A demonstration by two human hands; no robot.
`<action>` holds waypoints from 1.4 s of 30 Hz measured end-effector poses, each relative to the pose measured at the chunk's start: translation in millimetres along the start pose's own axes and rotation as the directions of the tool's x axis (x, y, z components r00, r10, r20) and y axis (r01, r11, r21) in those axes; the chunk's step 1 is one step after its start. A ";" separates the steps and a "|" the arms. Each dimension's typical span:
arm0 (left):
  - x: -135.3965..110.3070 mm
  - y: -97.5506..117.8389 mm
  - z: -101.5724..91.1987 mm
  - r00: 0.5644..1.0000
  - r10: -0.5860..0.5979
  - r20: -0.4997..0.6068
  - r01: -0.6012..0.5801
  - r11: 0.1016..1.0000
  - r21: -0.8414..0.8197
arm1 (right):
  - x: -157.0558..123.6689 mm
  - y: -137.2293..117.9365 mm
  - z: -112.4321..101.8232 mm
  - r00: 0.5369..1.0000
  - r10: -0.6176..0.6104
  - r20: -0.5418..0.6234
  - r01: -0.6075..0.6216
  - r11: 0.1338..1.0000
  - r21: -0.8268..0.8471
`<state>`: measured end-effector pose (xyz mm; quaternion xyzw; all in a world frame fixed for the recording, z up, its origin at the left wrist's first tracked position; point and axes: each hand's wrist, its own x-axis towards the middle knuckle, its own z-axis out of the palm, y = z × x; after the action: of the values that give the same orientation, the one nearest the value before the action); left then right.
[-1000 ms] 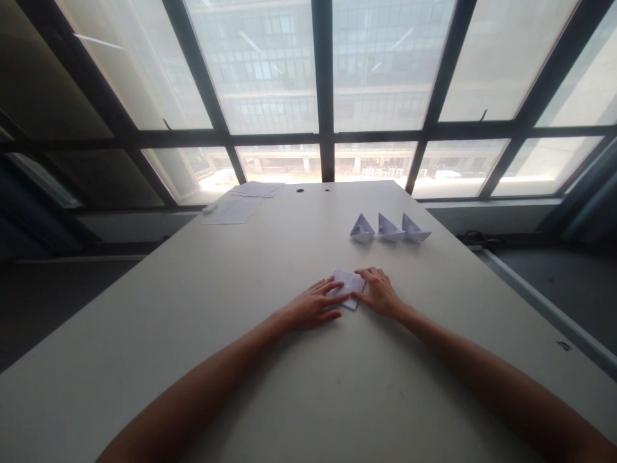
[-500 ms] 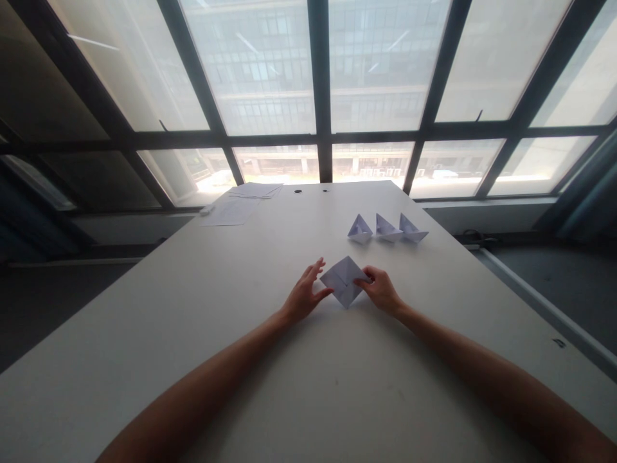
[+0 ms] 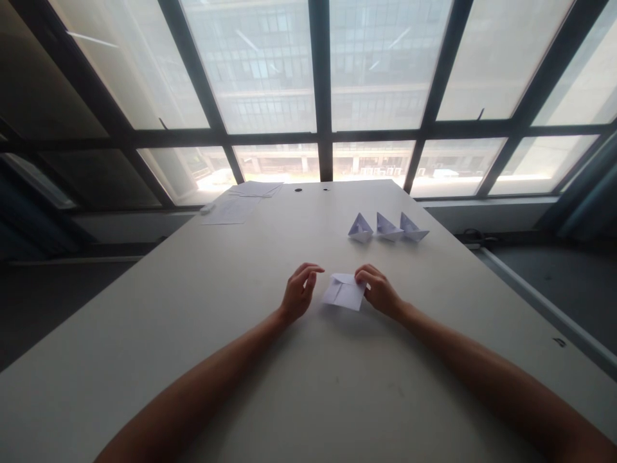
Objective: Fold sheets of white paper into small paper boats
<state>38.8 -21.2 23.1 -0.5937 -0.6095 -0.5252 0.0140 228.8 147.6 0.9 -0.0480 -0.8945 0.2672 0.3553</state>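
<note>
A small folded white paper (image 3: pixel 344 292) lies on the white table (image 3: pixel 270 360) between my hands. My right hand (image 3: pixel 378 289) pinches its right edge with curled fingers. My left hand (image 3: pixel 299 290) hovers just left of the paper, fingers curled, a small gap between them and the sheet, holding nothing. Three finished white paper boats (image 3: pixel 387 228) stand in a row further back on the right.
Loose white paper sheets (image 3: pixel 243 200) lie at the table's far left corner by the window. Two small dark holes (image 3: pixel 312 190) sit in the far tabletop. Large windows with dark frames rise behind; the table's right edge drops to a dark floor.
The paper was pressed flat under both hands, then lifted and turned as a diamond. Now it lies flat again, held only by my right hand; my left hand has let go and drawn back leftward.
</note>
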 end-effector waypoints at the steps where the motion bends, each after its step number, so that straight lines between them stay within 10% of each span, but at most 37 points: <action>1: -0.2 -0.2 -0.2 0.999 0.014 0.043 -0.015 0.999 0.031 | -0.2 1.4 1.1 0.999 0.011 0.038 -0.011 1.000 -0.012; 11: -1.2 -4.3 6.5 0.864 0.099 0.494 -0.218 0.957 0.189 | -1.7 6.0 -3.4 0.968 0.048 0.247 -0.044 0.999 -0.024; 42: -3.4 3.0 11.3 0.775 0.045 0.631 -0.321 0.887 0.331 | 0.6 -14.8 9.8 0.974 0.227 0.022 -0.201 0.900 -0.388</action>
<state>48.8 -17.0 17.8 -0.7705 -0.6174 -0.1587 -0.0022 223.4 130.7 2.9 -0.2057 -0.9299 0.1263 0.2774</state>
